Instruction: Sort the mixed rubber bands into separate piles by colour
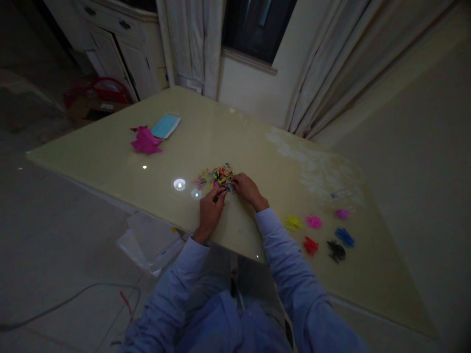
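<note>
Now, a broad, pale, glossy table [235, 125] is seen spread all around the mixed pile [214, 176], by which every other place is told. Well off to the pile's left, beyond the table, a cardboard box [78, 110] is glimpsed on the floor.

And at the pile itself, both hands are being kept busy! At its near edge, the left hand [211, 210] is held with thumb and fingers drawn close; at its right edge, the right hand [248, 189] is bent in a pinch. Whether a piece is gripped in either cannot be told at this size.

Next, to the pile's right and nearer the body, small heaps are laid out: yellow [293, 223], pink [314, 221], red [311, 246], blue [345, 237] and black [336, 251].

Down to the single pieces, then: thin, many-coloured, like little rubber bands. Light, soft and springy handling is to be expected, with tangling likelier than breakage. Each is best taken by a loose outer loop, pinched between fingertips and drawn out gently along the glossy top.

Finally, the lettering: a pale label [107, 106] is spotted on that box, but no word can be read, and no brand can be made out anywhere.
</note>
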Demonstrator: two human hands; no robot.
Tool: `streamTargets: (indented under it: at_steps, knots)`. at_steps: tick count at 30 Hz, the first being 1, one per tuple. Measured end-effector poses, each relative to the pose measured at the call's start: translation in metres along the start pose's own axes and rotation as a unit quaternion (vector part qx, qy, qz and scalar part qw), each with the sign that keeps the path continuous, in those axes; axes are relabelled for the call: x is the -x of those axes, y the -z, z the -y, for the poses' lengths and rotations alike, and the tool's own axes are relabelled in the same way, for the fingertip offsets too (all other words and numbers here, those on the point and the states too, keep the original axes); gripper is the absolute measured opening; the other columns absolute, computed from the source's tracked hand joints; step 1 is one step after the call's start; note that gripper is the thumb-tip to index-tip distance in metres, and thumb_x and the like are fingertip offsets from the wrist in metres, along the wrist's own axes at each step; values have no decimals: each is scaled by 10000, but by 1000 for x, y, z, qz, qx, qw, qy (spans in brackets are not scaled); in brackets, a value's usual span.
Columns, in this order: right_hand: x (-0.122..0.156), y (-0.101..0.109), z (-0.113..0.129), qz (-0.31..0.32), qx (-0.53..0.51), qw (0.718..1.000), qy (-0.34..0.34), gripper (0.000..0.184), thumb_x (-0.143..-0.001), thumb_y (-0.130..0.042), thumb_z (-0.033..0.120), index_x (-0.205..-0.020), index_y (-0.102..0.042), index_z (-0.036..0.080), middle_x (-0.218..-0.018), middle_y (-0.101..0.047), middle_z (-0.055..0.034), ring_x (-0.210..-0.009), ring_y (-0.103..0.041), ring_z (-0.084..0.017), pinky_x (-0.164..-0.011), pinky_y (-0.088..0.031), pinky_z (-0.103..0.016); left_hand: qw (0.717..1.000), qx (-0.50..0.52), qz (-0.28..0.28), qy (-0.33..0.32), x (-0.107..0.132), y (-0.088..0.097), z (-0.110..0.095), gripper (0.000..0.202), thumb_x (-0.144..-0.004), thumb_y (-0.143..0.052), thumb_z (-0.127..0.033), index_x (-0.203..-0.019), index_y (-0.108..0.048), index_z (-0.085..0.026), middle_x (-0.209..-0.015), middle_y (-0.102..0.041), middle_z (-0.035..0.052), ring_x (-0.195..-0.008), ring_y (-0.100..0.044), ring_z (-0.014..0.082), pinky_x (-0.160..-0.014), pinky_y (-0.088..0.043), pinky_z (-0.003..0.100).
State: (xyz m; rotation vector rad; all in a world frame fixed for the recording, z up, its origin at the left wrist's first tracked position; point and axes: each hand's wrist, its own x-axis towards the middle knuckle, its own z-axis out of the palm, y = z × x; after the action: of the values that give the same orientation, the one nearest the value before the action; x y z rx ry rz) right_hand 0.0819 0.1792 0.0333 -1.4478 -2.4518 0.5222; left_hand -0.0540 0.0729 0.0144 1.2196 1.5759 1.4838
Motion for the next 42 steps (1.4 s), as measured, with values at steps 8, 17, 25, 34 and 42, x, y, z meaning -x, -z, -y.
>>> streamTargets:
  at_steps: [8,17,25,34,42]
  knots:
    - [42,10,23,-54,-405,909,-79,189,-850,-596,354,-764,-590,185,-673,-534,21,-601,-469,-113,-583,-379,-234,980,161,4,115,12,-3,-23,294,-749,-712,-397,-891,-705,-139,-809,-714,38,-509,-574,84,-481,-428,202]
    - [114,13,53,-84,-634,751,-165,318,-707,-753,459,-803,-628,183,-560,-440,64,-471,-335,-63,-443,-229,-203,957,245,46,151,36,-14,-42,362,-678,-780,-425,-874,-724,-126,-555,-561,-34,-474,-452,58,-437,-339,182]
    - [138,17,42,-106,-672,704,-204,342,-631,-816,436,-788,-661,176,-565,-465,59,-455,-341,-52,-413,-227,-197,952,233,86,176,55,-27,-49,403,-648,-791,-430,-901,-740,-119,-579,-595,-11,-483,-482,65,-435,-360,183]
    - [173,22,23,-187,-613,739,-209,259,-700,-770,417,-838,-732,200,-675,-598,9,-459,-357,-66,-415,-241,-223,957,194,158,148,72,-44,-64,364,-661,-785,-378,-917,-762,-120,-593,-654,25,-474,-546,94,-387,-368,183]
    - [210,31,12,-331,-304,886,-114,175,-898,-585,336,-962,-728,257,-884,-612,-54,-764,-552,-170,-668,-448,-293,967,94,222,86,94,-67,-75,382,-735,-707,-358,-1044,-748,-138,-619,-695,36,-470,-589,126,-408,-446,216]
